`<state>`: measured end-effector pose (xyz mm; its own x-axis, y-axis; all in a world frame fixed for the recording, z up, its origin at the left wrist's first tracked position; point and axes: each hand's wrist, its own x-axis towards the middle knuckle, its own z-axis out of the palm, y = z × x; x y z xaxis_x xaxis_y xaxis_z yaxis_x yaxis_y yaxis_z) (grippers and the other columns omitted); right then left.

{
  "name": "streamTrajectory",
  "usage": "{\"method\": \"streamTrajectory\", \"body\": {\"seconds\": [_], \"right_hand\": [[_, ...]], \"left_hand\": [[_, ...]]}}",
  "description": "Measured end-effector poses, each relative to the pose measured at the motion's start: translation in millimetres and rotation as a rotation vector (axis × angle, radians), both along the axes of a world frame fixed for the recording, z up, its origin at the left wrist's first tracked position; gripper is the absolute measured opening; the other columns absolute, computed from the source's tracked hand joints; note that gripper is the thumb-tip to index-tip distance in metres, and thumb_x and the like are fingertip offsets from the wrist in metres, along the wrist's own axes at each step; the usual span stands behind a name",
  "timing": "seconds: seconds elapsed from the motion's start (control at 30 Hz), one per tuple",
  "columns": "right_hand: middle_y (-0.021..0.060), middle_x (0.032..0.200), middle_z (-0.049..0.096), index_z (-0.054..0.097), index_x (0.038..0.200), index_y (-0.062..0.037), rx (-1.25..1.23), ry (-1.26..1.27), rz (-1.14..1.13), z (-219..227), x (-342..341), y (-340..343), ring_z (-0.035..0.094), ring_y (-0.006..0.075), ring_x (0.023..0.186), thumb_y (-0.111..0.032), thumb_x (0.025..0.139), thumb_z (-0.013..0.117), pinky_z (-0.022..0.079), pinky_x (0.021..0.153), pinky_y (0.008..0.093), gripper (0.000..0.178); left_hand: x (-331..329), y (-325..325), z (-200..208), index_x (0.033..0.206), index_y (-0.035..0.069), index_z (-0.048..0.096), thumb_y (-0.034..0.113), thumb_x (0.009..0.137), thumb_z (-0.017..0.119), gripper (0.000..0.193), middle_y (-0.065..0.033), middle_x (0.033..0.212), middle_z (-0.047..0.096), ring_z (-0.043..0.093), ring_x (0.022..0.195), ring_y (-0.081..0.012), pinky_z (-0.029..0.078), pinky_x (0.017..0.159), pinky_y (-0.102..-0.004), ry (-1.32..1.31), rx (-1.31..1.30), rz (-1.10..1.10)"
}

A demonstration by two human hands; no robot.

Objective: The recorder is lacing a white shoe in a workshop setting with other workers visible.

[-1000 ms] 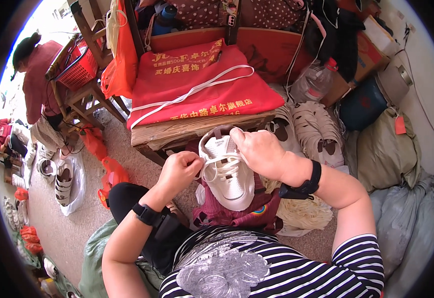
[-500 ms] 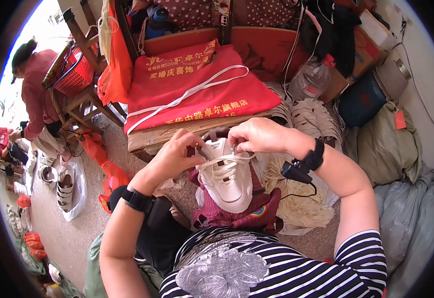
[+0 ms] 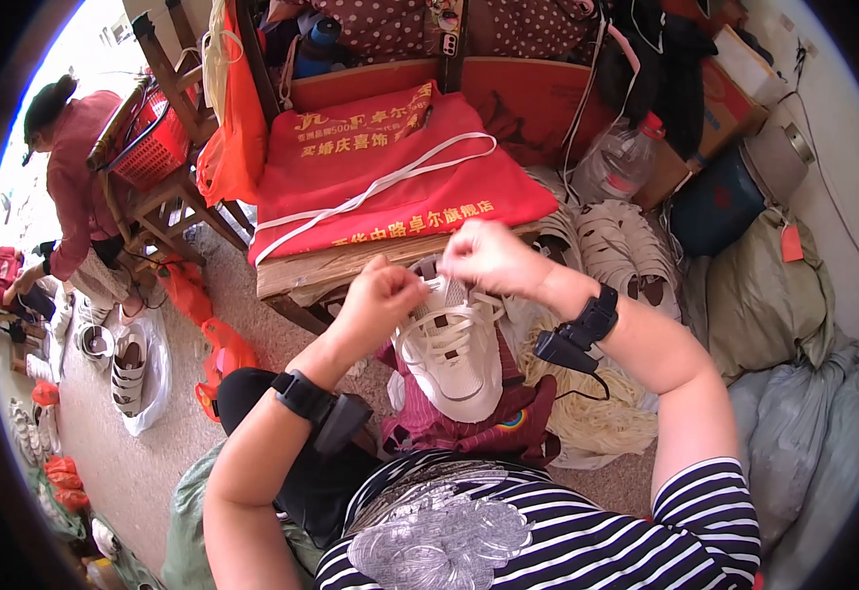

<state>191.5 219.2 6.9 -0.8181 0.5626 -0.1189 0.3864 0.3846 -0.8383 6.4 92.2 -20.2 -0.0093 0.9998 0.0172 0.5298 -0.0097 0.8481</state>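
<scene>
A white sneaker with white laces rests on a maroon cloth in my lap, toe toward me. The shoelace crosses its front in several rows, with a loop standing out at the right side. My left hand is pinched at the left edge of the shoe's opening, on the lace. Above the tongue, my right hand also pinches the lace, its fingers slightly blurred. The short strand between the fingertips shows poorly. Both hands partly cover the shoe's top.
A wooden bench with a red bag stands just ahead. Cream laces lie in a pile at right, near several white shoes. Grey sacks line the far right. A person bends at the left beside a red basket.
My right hand has risen and shifted left from the shoe's right side to above the tongue. My left hand has moved slightly right, its fingers drawn closer together.
</scene>
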Motion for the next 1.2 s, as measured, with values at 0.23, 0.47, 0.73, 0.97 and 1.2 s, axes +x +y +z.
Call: {"method": "streamTrajectory", "body": {"seconds": [0.23, 0.47, 0.73, 0.97, 1.2], "right_hand": [[-0.0041, 0.087, 0.062, 0.067, 0.103, -0.0039, -0.175, 0.378, -0.357, -0.2, 25.5, 0.0, 0.05, 0.0016, 0.073, -0.016, 0.096, 0.062, 0.041, 0.064, 0.0186, 0.015], [-0.0034, 0.089, 0.063, 0.067, 0.102, -0.0039, -0.267, 0.156, -0.331, -21.6, 77.4, -17.0, 0.052, 0.0033, 0.076, -0.017, 0.094, 0.063, 0.043, 0.066, 0.0201, 0.015], [-0.0045, 0.079, 0.058, 0.065, 0.094, -0.0037, -0.176, 0.063, -0.321, -12.4, 90.6, -29.3, 0.05, 0.004, 0.067, -0.015, 0.094, 0.064, 0.041, 0.06, 0.0218, 0.012], [-0.0027, 0.074, 0.06, 0.066, 0.089, -0.0028, -0.178, -0.038, -0.385, -18.2, 138.3, -35.9, 0.052, 0.005, 0.064, -0.012, 0.09, 0.067, 0.043, 0.056, 0.0216, 0.009], [-0.0017, 0.073, 0.059, 0.066, 0.09, -0.0018, -0.226, -0.026, -0.405, -10.4, 109.2, -31.3, 0.052, 0.0053, 0.062, -0.011, 0.089, 0.068, 0.043, 0.056, 0.0207, 0.01]], "left_hand": [[-41.4, -52.3, -70.5, 0.095, 0.002, 0.066, 0.019, 0.095, 0.062, 0.018, -0.0004, 0.082, 0.062, 0.053, 0.074, -0.0104, 0.045, 0.07, -0.0247, -0.49, -0.069, 0.373], [-43.8, -94.1, -161.3, 0.098, 0.008, 0.073, 0.034, 0.081, 0.065, 0.032, -0.0185, 0.093, 0.071, 0.069, 0.091, -0.0338, 0.055, 0.08, -0.0439, 0.305, -0.547, -0.061], [-36.5, -75.4, -304.6, 0.112, 0.004, 0.069, 0.069, 0.08, 0.06, 0.072, -0.0191, 0.105, 0.07, 0.067, 0.099, -0.0361, 0.051, 0.088, -0.0451, 0.352, -0.713, -0.126], [11.2, -71.7, -317.3, 0.152, -0.004, 0.009, 0.068, 0.07, 0.073, 0.126, -0.0258, 0.147, 0.041, 0.045, 0.134, -0.0343, 0.044, 0.104, -0.0404, -0.031, -0.936, -0.013], [-0.7, -83.3, -338.0, 0.1, -0.002, 0.07, 0.046, 0.074, 0.078, 0.055, -0.0136, 0.09, 0.071, 0.066, 0.083, -0.0227, 0.052, 0.076, -0.0373, -0.23, -0.856, -0.038]]}}
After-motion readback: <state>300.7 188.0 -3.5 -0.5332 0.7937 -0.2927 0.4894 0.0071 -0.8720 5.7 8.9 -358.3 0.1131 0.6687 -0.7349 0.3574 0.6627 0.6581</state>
